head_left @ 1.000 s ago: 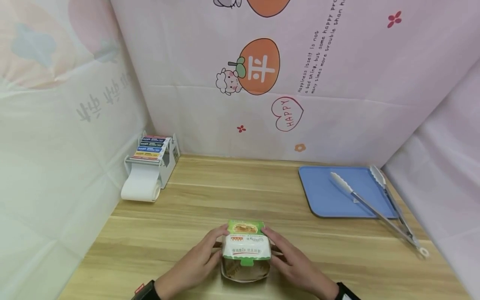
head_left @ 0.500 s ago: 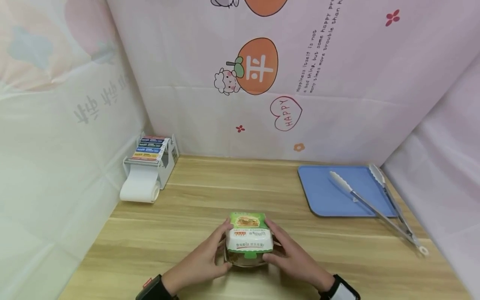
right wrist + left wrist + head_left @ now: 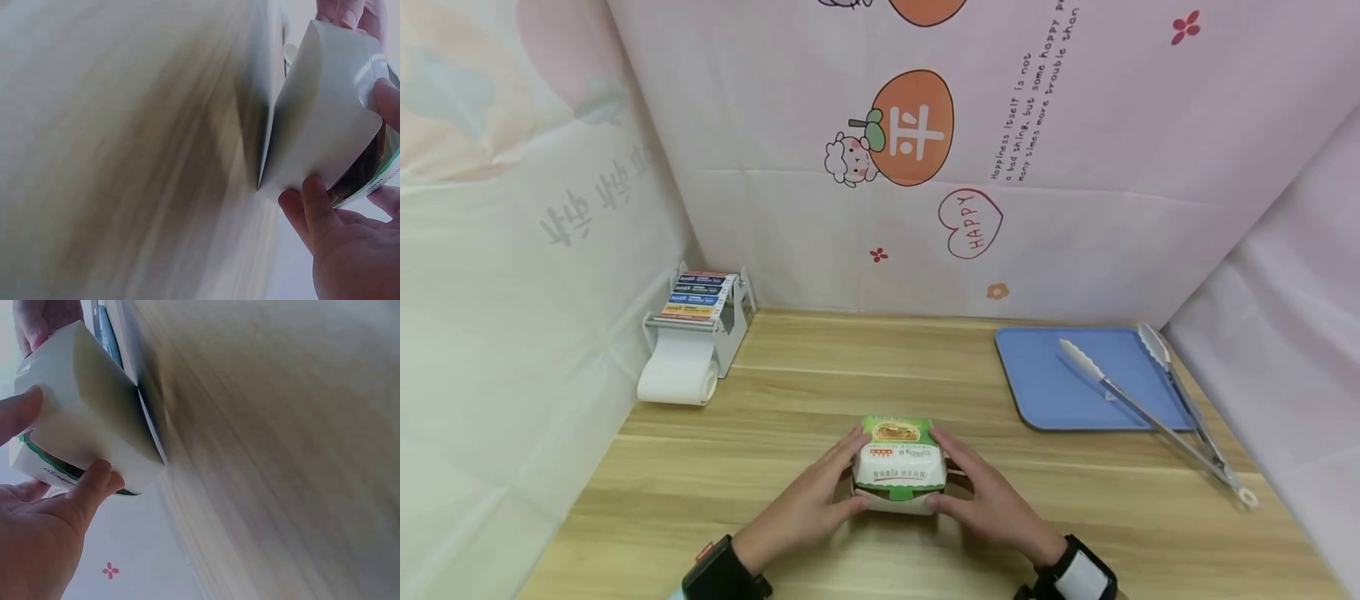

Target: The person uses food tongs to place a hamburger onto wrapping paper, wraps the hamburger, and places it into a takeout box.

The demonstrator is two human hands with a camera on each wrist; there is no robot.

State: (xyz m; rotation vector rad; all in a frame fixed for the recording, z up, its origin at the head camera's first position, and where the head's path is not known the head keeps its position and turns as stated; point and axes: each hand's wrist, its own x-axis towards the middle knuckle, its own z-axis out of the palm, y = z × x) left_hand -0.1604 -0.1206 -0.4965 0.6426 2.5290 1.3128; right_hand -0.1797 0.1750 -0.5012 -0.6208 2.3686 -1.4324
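A green and white paper burger box [image 3: 900, 467] with a burger picture on its lid sits between both hands in the head view. My left hand [image 3: 812, 496] grips its left side, fingers near the top and thumb at the front. On the right side, my right hand [image 3: 988, 497] holds it in the same way. The box's plain white wall [image 3: 69, 369] shows in the left wrist view. At the side, a gap under the lid shows dark contents [image 3: 362, 165] that I cannot identify. The front tab hangs over the white front wall; whether it is tucked in I cannot tell.
A blue tray [image 3: 1037, 383] lies at the back right. Long metal tongs [image 3: 1157, 421] with pale tips rest across it, spread apart. At the back left stands a label roll dispenser [image 3: 700, 321] with a white strip hanging out. Printed cloth walls surround the wooden table [image 3: 820, 358].
The hands have shifted the box slightly away from the body. Its front opening, wide with brown inside showing, has narrowed, and a white front wall now stands below the lid.
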